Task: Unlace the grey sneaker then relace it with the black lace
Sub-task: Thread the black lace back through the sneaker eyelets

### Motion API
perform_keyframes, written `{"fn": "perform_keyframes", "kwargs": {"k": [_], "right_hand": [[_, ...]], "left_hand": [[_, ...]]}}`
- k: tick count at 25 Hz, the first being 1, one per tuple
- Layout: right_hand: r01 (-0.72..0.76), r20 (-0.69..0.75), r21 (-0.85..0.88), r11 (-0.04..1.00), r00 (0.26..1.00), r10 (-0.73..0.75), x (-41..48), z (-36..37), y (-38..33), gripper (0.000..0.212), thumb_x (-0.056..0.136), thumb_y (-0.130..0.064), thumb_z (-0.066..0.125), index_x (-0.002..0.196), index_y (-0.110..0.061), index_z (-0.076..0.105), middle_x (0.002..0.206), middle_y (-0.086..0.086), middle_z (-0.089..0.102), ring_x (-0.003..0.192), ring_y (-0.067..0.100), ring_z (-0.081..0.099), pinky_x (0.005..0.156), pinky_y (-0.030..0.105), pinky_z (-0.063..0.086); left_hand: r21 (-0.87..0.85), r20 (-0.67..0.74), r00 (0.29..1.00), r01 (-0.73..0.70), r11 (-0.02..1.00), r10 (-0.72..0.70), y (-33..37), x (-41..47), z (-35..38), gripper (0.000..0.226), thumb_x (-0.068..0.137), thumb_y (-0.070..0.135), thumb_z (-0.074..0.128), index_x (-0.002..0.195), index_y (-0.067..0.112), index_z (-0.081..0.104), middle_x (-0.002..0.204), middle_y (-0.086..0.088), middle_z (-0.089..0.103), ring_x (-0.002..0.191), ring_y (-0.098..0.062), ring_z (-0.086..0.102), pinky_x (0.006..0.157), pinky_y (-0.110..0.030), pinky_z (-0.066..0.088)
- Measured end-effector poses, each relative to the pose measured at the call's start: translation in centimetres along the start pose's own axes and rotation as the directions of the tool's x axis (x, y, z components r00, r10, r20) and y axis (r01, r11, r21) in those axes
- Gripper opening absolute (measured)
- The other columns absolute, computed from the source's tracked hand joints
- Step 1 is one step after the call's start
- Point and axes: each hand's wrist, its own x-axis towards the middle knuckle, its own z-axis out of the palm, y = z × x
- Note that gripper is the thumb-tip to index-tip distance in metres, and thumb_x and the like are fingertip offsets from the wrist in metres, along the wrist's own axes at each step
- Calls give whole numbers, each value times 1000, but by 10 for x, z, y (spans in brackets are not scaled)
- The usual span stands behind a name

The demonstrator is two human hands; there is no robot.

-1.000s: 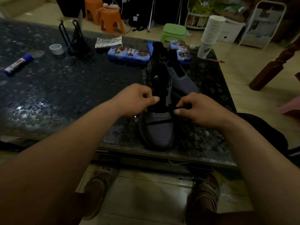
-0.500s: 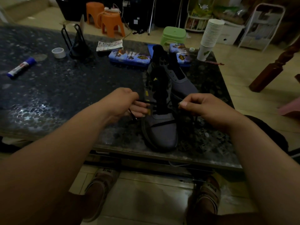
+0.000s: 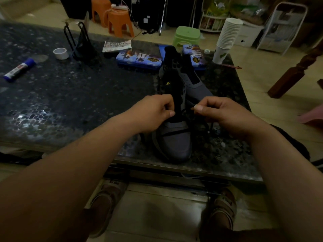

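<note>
Grey sneaker (image 3: 174, 142) stands on the dark speckled bench (image 3: 70, 95) close to its near edge, toe pointing at 6 o'clock toward the person, black tongue raised. One run of the black lace (image 3: 174, 132) crosses the upper just above the toe, and more of it hangs loose at the sneaker's 3 o'clock side. Both hands meet over the throat of the shoe. The left hand (image 3: 153, 113), at the sneaker's 9 o'clock, has its fingers curled, thumb pressed to forefinger, pinching the lace beside the tongue. The right hand (image 3: 225, 116), at 3 o'clock, is curled the same way and pinches a lace strand between thumb and forefinger. A second grey shoe (image 3: 197, 84) lies just behind at 1 o'clock. Farther off at 12 o'clock sit blue tins (image 3: 138, 57). A stack of paper cups (image 3: 227, 37) stands at 1 o'clock. A tape roll (image 3: 60, 53) and a blue-capped stick (image 3: 19, 69) lie at 10 o'clock.
</note>
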Motion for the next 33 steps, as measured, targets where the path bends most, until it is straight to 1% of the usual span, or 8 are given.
{"fn": "perform_keyframes", "kwargs": {"k": [4, 9, 13, 16, 24, 29, 31, 33], "right_hand": [[-36, 43, -71, 997, 998, 39, 2, -1, 3, 28, 93, -42, 71, 92, -14, 71, 91, 4, 70, 86, 20, 62, 84, 36, 45], [-42, 34, -135, 990, 998, 47, 5, 6, 1, 16, 99, -30, 68, 94, -15, 72, 94, 9, 71, 84, 9, 62, 82, 28, 48], [-43, 9, -142, 989, 999, 44, 12, 10, 2, 13, 102, -26, 64, 96, -17, 70, 90, 2, 67, 83, 12, 59, 82, 32, 49], [-51, 8, -101, 994, 999, 52, 15, 11, 4, 12, 104, -23, 60, 96, -16, 66, 91, 7, 63, 83, 17, 57, 79, 37, 49], [-97, -3, -77, 992, 995, 97, 25, 19, 3, 10, 106, -13, 54, 103, -14, 64, 95, 11, 64, 84, 22, 57, 77, 38, 48], [-195, -66, -27, 980, 979, 193, 24, 20, 4, 20, 99, 2, 51, 102, -13, 65, 100, 14, 66, 88, 26, 59, 79, 40, 51], [-200, -71, -39, 979, 978, 197, 22, 21, 3, 19, 97, -1, 54, 101, -15, 65, 102, 15, 67, 90, 26, 61, 82, 41, 52], [-214, -59, -49, 976, 976, 211, 20, 21, 4, 12, 96, -8, 60, 102, -17, 65, 100, 10, 66, 89, 23, 60, 81, 38, 51]], "left_hand": [[-283, 41, 987, 158, 946, -153, -2, -1, -12, 14, 107, 22, 54, 93, 17, 55, 98, -3, 72, 89, -17, 72, 84, -40, 59], [-639, 172, 942, 330, 695, -288, 5, -4, -14, 17, 109, 19, 40, 105, 8, 52, 111, -18, 72, 97, -26, 76, 89, -44, 63], [-284, 49, 976, 217, 934, -212, 4, -2, 3, 31, 102, 46, 58, 96, 16, 60, 94, -6, 74, 86, -21, 73, 81, -44, 63], [-298, 37, 982, 189, 936, -187, 4, -1, 10, 29, 104, 35, 58, 84, 14, 61, 90, -8, 73, 88, -27, 71, 87, -50, 60], [-644, 171, 926, 363, 673, -336, -3, -7, -1, 23, 106, 16, 44, 100, 10, 65, 104, -14, 78, 101, -26, 76, 99, -45, 59], [-775, 272, 911, 398, 491, -309, -8, -15, -12, 44, 103, 6, 36, 75, 9, 69, 114, -24, 74, 107, -34, 74, 99, -49, 58], [-827, 332, 908, 411, 383, -257, -14, -19, -15, 62, 103, 6, 34, 51, 16, 66, 120, -26, 72, 112, -37, 72, 99, -52, 57], [-866, 372, 904, 420, 271, -212, -23, -23, -16, 61, 103, 10, 34, 48, 18, 59, 125, -27, 69, 118, -41, 68, 101, -59, 53]]}}
